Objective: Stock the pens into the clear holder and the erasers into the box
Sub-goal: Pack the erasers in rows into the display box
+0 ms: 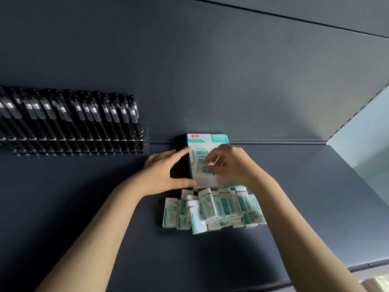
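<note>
Head view: white-and-teal erasers (212, 207) heaped before teal-edged box (207, 140).

The person's left hand (166, 173) and right hand (231, 165) are showing bare, with the left forearm (105, 228) and right forearm (294, 218) running uncovered.

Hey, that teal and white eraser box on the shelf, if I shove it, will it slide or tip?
Probably slides: the box looks like thin card on a smooth shelf, and the left hand braces its side. Likely light, since few erasers lie inside while the right hand pinches an eraser. Its walls may flex if squeezed.
</note>
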A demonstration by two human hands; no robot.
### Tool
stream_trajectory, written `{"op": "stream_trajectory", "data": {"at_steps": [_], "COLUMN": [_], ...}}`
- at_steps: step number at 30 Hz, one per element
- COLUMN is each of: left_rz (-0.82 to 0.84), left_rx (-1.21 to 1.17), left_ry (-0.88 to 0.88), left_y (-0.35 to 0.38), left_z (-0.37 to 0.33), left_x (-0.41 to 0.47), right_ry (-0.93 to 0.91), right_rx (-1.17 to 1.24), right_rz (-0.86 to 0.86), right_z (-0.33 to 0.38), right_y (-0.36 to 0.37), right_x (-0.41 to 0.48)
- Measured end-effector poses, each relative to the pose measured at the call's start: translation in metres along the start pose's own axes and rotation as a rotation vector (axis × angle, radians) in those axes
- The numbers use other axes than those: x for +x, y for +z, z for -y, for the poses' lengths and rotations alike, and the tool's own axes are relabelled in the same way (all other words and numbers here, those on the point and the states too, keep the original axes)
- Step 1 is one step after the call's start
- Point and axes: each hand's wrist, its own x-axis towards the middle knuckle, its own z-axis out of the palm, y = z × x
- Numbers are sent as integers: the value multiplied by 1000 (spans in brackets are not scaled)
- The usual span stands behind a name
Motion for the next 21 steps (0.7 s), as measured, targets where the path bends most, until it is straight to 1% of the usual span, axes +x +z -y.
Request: {"op": "stream_trajectory", "data": {"at_steps": [4, 7, 12, 14, 18, 21], "left_rz": [1, -9, -23, -25, -19, -35], "left_rx": [3, -5, -25, -26, -28, -16], "left_ry": [7, 7, 9, 14, 5, 10], "left_y": [2, 4, 7, 7, 5, 6], "left_z": [6, 11, 16, 16, 11, 12], "left_x": [3, 6, 10, 9, 6, 7], "right_ry": [-51, -84, -136, -128, -95, -90], "right_rx": [9, 6, -92, -52, -56, 83], "right_rz": [68, 59, 16, 11, 4, -29], "right_z": [0, 1, -2, -4, 5, 14], "right_y": [-2, -1, 5, 5, -2, -10], "right_x": [-4, -2, 5, 5, -6, -34]}}
